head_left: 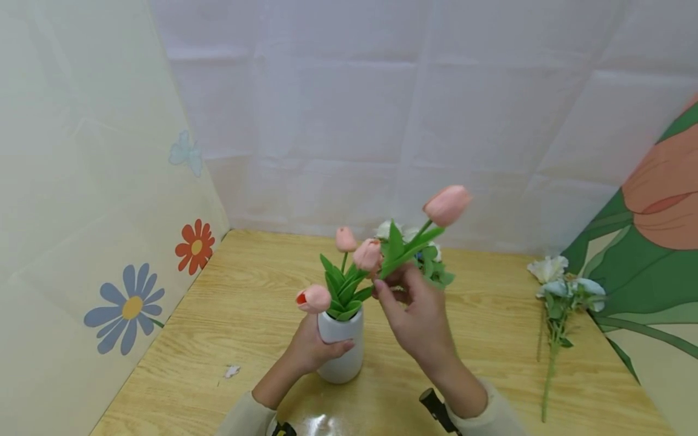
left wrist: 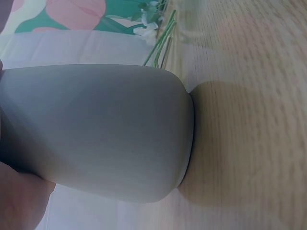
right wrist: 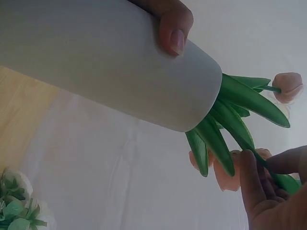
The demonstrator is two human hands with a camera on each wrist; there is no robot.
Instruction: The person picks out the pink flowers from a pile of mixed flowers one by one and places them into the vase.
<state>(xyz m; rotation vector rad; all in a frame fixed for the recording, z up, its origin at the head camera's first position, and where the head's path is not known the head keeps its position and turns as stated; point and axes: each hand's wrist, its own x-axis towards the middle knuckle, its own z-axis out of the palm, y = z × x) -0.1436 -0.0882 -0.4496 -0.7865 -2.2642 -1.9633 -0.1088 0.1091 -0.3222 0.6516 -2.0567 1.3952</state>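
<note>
My left hand (head_left: 309,344) grips a white vase (head_left: 342,360) near its top, thumb across the front. The vase stands upright on the wooden table, as its base in the left wrist view shows. Out of its mouth rise green leaves (right wrist: 249,100) and pink tulips, one drooping left (head_left: 314,299) over the rim. To the vase's right, my right hand (head_left: 417,315) pinches the green lower part of another pink tulip (head_left: 448,206), whose bloom points up and right. In the right wrist view, thumb and fingers close on a green stem or leaf; its lower end is hidden.
White flowers with green leaves (head_left: 433,266) lie behind my right hand. More white and pale blue flowers (head_left: 567,290) rest at the table's right side, stems toward me. A small white scrap (head_left: 231,370) lies on the left. Printed cloths (head_left: 349,109) surround the table (head_left: 262,260).
</note>
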